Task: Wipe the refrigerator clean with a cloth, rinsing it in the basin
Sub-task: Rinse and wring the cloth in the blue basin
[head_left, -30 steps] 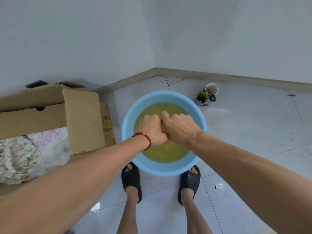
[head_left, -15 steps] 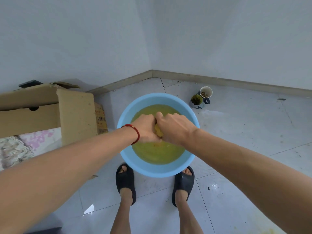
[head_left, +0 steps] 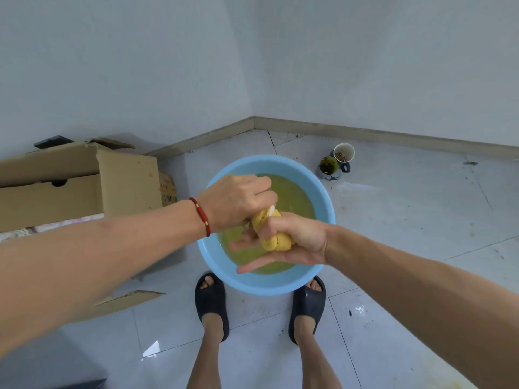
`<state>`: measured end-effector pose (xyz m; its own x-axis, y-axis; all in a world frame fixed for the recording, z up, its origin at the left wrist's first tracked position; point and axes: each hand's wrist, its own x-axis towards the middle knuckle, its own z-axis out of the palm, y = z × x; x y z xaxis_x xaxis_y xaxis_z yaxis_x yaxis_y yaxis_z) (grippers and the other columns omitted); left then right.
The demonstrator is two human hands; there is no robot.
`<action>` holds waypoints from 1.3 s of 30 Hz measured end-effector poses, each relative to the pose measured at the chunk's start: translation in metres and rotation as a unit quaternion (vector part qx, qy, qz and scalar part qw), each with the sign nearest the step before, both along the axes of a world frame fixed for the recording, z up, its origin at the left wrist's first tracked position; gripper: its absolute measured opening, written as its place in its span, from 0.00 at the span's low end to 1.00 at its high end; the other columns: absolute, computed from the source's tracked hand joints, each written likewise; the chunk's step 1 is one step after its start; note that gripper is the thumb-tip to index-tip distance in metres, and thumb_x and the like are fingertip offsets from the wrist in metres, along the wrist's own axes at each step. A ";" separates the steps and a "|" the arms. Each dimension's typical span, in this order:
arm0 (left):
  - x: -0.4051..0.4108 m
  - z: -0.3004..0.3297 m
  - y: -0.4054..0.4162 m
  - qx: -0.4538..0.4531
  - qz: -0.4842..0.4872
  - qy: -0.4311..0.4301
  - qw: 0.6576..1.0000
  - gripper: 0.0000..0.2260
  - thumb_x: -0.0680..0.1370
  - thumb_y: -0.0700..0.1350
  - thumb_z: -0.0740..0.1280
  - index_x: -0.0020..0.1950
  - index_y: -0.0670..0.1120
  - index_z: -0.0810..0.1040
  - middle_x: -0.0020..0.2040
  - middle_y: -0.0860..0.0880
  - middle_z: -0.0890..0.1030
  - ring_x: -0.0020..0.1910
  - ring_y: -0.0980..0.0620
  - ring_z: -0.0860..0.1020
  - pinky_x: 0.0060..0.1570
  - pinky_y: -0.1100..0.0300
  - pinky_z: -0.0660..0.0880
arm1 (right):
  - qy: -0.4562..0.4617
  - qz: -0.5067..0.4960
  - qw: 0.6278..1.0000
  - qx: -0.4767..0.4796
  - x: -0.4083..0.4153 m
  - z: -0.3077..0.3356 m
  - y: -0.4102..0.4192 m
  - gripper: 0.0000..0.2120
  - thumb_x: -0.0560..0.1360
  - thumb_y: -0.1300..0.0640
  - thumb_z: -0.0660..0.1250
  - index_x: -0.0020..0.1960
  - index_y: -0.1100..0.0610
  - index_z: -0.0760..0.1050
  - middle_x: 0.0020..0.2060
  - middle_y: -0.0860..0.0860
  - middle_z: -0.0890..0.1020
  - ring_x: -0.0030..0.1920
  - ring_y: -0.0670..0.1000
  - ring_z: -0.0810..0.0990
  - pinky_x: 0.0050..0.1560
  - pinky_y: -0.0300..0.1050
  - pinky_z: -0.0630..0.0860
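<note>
Pale floor tiles (head_left: 393, 220) meet grey walls in a corner, with a cardboard box (head_left: 84, 181) at one side. Between the person's feet sits a blue basin (head_left: 323, 200) of yellowish water. Above it hangs the yellow cloth (head_left: 271, 228), twisted into a rope. The left hand (head_left: 236, 203) grips its upper end in a fist; the right hand (head_left: 292, 242) pinches the lower part, its other fingers straight. Soaked, the cloth likely feels heavy, limp and slick, so it is best held at both ends.

Cardboard box (head_left: 84, 186) crowds basin (head_left: 323, 197) left; right floor (head_left: 407, 220) open.
</note>
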<state>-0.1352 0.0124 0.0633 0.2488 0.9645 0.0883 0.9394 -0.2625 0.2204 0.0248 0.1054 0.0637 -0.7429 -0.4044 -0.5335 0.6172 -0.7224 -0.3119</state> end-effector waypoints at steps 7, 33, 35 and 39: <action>-0.002 0.007 -0.004 -0.146 -0.021 0.117 0.982 0.12 0.66 0.36 0.73 0.35 0.45 0.70 0.30 0.48 0.73 0.24 0.45 0.72 0.25 0.60 0.58 | -0.042 0.127 0.963 0.233 -0.012 0.007 -0.001 0.08 0.78 0.66 0.68 0.42 0.59 0.73 0.31 0.53 0.78 0.25 0.47 0.67 0.23 0.37 0.61; 0.047 0.046 -0.003 -0.382 0.352 -0.151 0.841 0.05 0.68 0.42 0.72 0.36 0.43 0.77 0.30 0.47 0.78 0.29 0.51 0.75 0.27 0.59 0.72 | 0.183 0.308 0.461 0.812 -0.011 0.055 0.000 0.17 0.79 0.57 0.64 0.63 0.59 0.62 0.29 0.48 0.64 0.30 0.59 0.70 0.29 0.47 0.62; 0.043 0.074 0.000 -0.383 0.329 -0.147 0.850 0.06 0.69 0.42 0.71 0.36 0.44 0.75 0.31 0.48 0.76 0.29 0.51 0.73 0.29 0.58 0.71 | 0.174 0.303 0.459 0.817 -0.012 0.080 0.001 0.18 0.78 0.57 0.64 0.63 0.59 0.62 0.29 0.49 0.65 0.31 0.60 0.71 0.29 0.47 0.62; 0.024 0.154 0.001 -0.377 0.280 -0.128 0.873 0.05 0.70 0.44 0.71 0.36 0.47 0.76 0.34 0.47 0.79 0.34 0.47 0.76 0.37 0.54 0.77 | 0.114 0.249 0.524 0.807 -0.017 0.153 -0.004 0.21 0.75 0.59 0.67 0.63 0.57 0.61 0.34 0.51 0.73 0.35 0.62 0.74 0.33 0.52 0.69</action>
